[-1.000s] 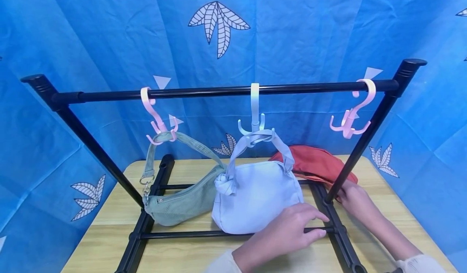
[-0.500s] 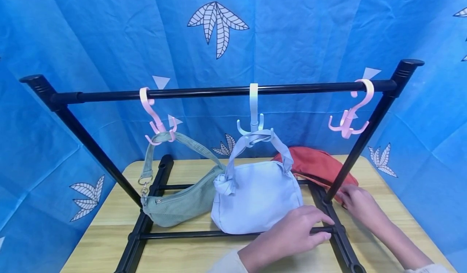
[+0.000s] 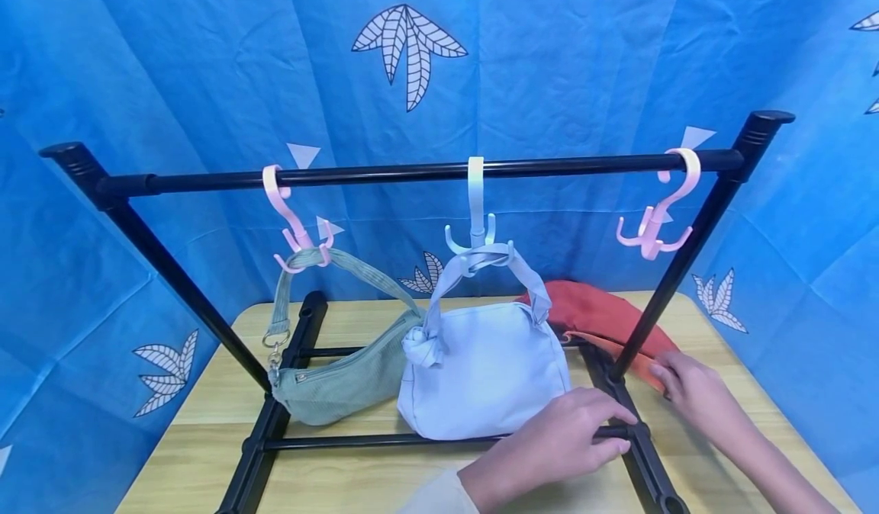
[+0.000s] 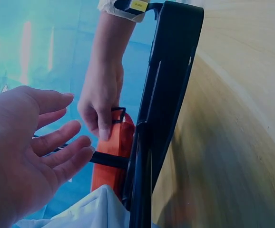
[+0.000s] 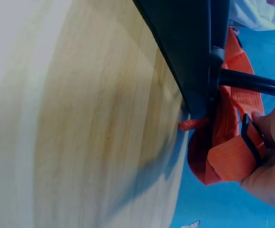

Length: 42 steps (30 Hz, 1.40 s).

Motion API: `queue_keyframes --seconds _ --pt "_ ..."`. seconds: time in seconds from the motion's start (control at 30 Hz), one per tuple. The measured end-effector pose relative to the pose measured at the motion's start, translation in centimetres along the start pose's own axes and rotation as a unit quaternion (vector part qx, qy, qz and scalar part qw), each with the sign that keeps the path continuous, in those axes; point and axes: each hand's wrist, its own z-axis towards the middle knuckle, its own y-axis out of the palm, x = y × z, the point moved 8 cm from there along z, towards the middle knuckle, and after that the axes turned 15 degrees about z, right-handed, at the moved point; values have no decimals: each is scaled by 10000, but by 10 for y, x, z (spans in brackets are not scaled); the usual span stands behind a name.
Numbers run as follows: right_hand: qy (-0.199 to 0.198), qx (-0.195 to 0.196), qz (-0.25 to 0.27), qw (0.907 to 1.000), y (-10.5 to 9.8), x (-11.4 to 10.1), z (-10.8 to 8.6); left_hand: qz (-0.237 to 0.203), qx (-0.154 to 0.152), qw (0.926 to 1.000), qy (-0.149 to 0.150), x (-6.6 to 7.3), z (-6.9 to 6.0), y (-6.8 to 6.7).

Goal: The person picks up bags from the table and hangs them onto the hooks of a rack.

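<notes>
Right hand (image 3: pixel 697 388) has drawn the red bag (image 3: pixel 597 312) nearer

Since the earlier frame the bag's near end has come lower past the upright (image 3: pixel 671 289), and less of its far end shows; the left hand (image 3: pixel 566 434) has edged right too. Nearest me, the left hand is released, fingers loosely bent round nothing, before the blue bag (image 3: pixel 481 369); whether the two touch I cannot tell. Beyond the right foot (image 3: pixel 648 460) of the rack (image 3: pixel 357 173), the right hand grasps the red bag at its end, by the strap (image 5: pixel 235 159) and buckle (image 5: pixel 247 137); the bag seems to lie on the table (image 3: pixel 384 483) behind the upright, its far end hidden by the blue bag. My worry is a snag; if strap or buckle catches on upright or foot, a pull could tilt the rack; a hard tug could jog the blue bag on its hook (image 3: pixel 477 201); a shallow grip might slip. Across the rack, the green bag (image 3: pixel 346 392) hangs by its handle; behind everything, a blue curtain (image 3: pixel 549 79).
</notes>
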Motion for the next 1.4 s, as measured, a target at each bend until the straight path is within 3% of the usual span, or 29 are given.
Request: queue_keyframes --seconds 0.23,0.73,0.9,1.07,1.2,1.4 --pt "-143 49 -69 9999 -8 -1 -9 53 -303 9995 -60 1 6 7" --pt "-143 -267 -118 9995 -14 -12 -28 879 385 9952 167 12 19 14" --pt "36 -490 -32 9988 -14 -15 -34 926 261 9953 94 13 26 22" --pt "-223 -466 -23 9987 -16 -22 -39 914 133 9957 68 13 33 29" --pt "-357 -461 14 9983 -18 -26 -42 950 166 9952 162 14 39 33" --pt "-215 -724 204 9969 -18 -28 -47 1099 361 9923 439 19 42 39"
